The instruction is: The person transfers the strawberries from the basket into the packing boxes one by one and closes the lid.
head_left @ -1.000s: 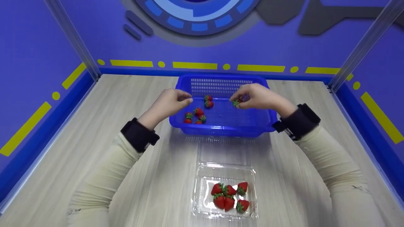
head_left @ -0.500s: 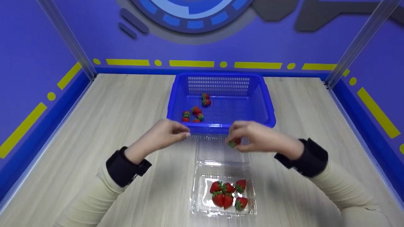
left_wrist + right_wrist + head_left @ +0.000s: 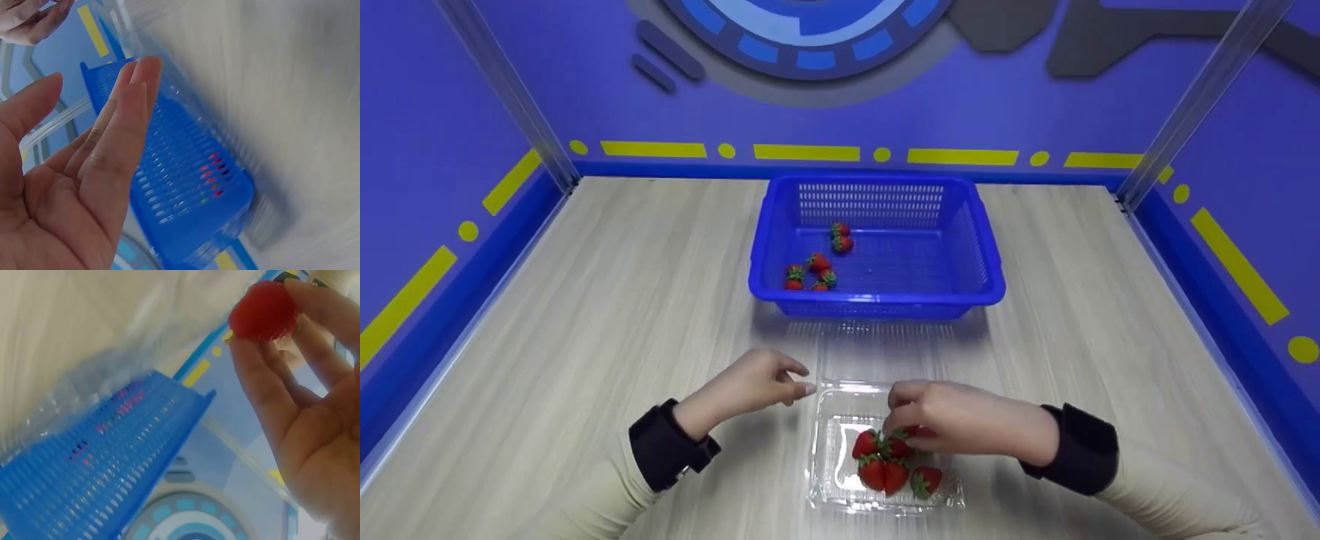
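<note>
Fingers (image 3: 256,379) of the right hand (image 3: 960,420) pinching a strawberry (image 3: 263,310) over the clear box (image 3: 838,491)

Thumb's on one side, fingertips on the other. I'd keep that squeeze light, lower it straight down and only let go once the berry's supported, cos dropping it could nudge the others. Can't tell if it's touching them; the hand blocks the view. Box berries (image 3: 871,475) are bunched mid-to-right, so the bare left strip looks like the easy spot. Left hand (image 3: 754,382) is holding nothing, thumb and fingertips apart, just beside the box's left edge; handy for steadying that thin plastic imo. The open lid (image 3: 877,360) stretches toward the blue basket (image 3: 877,298), which has more berries (image 3: 818,262) on its left, further back on the desk (image 3: 682,262).
</note>
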Demonstrator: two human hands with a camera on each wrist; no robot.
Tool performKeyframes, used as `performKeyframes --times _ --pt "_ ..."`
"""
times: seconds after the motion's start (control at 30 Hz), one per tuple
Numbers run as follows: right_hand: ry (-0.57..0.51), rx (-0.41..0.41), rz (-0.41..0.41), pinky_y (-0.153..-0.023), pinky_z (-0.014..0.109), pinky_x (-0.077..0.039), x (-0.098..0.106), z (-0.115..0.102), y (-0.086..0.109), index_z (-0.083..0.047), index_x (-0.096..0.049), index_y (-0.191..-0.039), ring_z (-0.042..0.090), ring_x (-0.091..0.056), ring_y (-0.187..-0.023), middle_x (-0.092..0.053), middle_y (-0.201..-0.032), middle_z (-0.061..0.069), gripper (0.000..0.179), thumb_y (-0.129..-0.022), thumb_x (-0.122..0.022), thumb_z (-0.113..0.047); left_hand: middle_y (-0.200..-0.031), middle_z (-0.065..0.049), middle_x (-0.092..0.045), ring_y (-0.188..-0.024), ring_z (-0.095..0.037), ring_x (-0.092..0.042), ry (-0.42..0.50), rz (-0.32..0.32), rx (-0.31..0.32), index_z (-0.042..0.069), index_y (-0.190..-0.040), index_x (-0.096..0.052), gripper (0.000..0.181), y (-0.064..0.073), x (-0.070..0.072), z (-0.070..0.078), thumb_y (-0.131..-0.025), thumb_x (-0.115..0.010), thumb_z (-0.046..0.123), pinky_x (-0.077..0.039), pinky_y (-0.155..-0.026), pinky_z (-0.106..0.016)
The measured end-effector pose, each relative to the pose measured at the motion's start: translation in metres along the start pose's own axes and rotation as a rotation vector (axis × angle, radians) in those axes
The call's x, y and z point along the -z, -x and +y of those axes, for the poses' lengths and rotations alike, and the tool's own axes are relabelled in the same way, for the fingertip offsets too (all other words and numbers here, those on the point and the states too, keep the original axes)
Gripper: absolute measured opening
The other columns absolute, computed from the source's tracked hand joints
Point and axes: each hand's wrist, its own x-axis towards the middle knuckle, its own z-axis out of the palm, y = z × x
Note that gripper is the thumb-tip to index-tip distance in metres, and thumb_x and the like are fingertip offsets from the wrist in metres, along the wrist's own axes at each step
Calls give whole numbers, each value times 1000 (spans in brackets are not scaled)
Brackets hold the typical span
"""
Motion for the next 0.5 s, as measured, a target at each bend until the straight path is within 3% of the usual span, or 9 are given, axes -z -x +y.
performKeyframes --times 0.13,0.3,0.5 --pt "72 13 30 -79 15 -58 -11 -4 2 -13 -78 -100 8 -65 -85 -66 -94 1 20 -81 -83 -8 -85 -18 -78 -75 -22 -74 24 -13 43 -9 -116 -71 40 0 -11 -8 -93 -74 24 -53 -62 -21" --pt "158 22 85 -75 16 -56 -22 -4 3 -15 -77 -97 7 -62 -81 -64 -91 -2 21 -78 -85 -9 -82 -16 -78 -71 -19 -74 84 -21 55 -5 -106 -75 31 1 -20 -15 -92 -76 23 -52 -62 -20" --pt "197 10 96 -66 13 -53 -31 -4 4 -18 -76 -95 5 -60 -77 -62 -88 -3 18 -79 -85 -14 -80 -17 -77 -66 -14 -72 142 -33 59 -2 -96 -75 22 0 -27 -19 -92 -75 20 -49 -59 -18"
